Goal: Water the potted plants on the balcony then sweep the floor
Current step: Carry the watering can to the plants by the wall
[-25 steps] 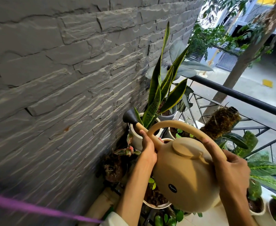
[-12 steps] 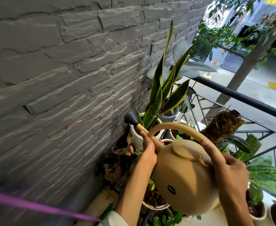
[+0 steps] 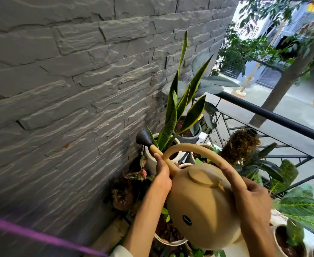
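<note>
I hold a round tan watering can tipped forward over the pots. My right hand grips its arched handle near the back. My left hand grips the thin spout just behind the black rose head. The rose hangs at the rim of a white pot holding a tall snake plant. No water stream shows. A small pink-leaved plant sits below the spout by the wall.
A grey stone wall runs along the left. A black railing bounds the balcony on the right. Several more pots crowd below, including a grey pot, a mossy clump and variegated leafy plants. A purple strap crosses the lower left.
The view has shifted slightly; the can and both hands stay in nearly the same place over the snake plant pot, the rose a touch lower at the rim.
</note>
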